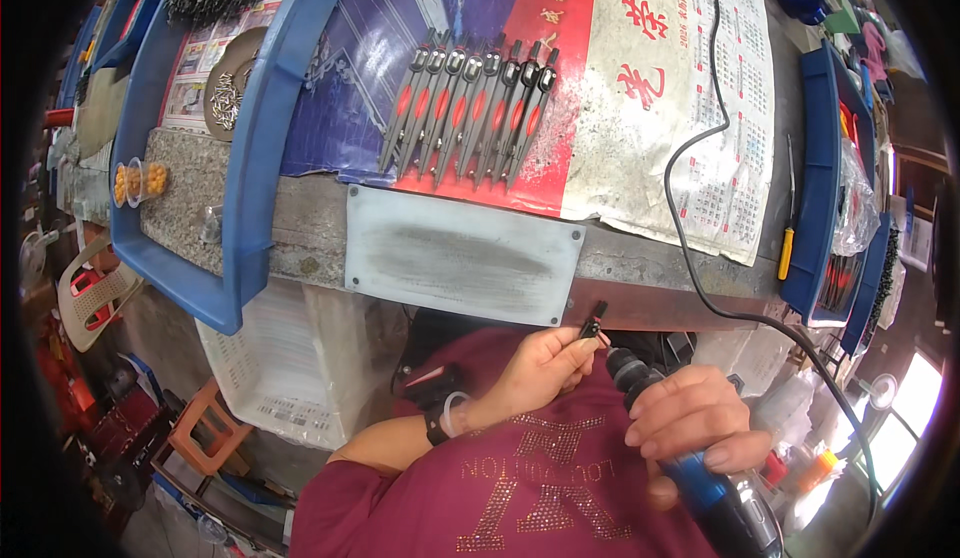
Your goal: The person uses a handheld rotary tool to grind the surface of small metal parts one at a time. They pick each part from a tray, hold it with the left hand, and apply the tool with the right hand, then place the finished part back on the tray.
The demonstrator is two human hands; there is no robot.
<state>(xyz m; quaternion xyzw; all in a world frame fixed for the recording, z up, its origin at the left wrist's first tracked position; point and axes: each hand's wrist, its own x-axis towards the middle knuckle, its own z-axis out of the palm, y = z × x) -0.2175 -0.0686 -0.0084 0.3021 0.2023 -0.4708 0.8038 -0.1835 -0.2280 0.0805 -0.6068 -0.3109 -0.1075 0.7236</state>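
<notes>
My left hand (545,366) pinches a small black part (594,324) with a short ridged stem, just off the near edge of the bench. In my right hand (692,420) is a blue and black electric screwdriver (700,480), its chuck and bit pointing at that part. The bit's tip is close to the part; whether they touch I cannot tell. Beyond my hands, several black drawing compasses (468,108) with red inserts and pointed metal tips lie side by side in a slanted row.
A pale plate (460,256) is fixed along the bench's near edge. A black cord (690,258) crosses the printed sheet (690,108) at right. Blue trays (255,188) flank the bench; the left one holds a dish of small metal pieces (228,93). A yellow-handled screwdriver (786,253) lies right.
</notes>
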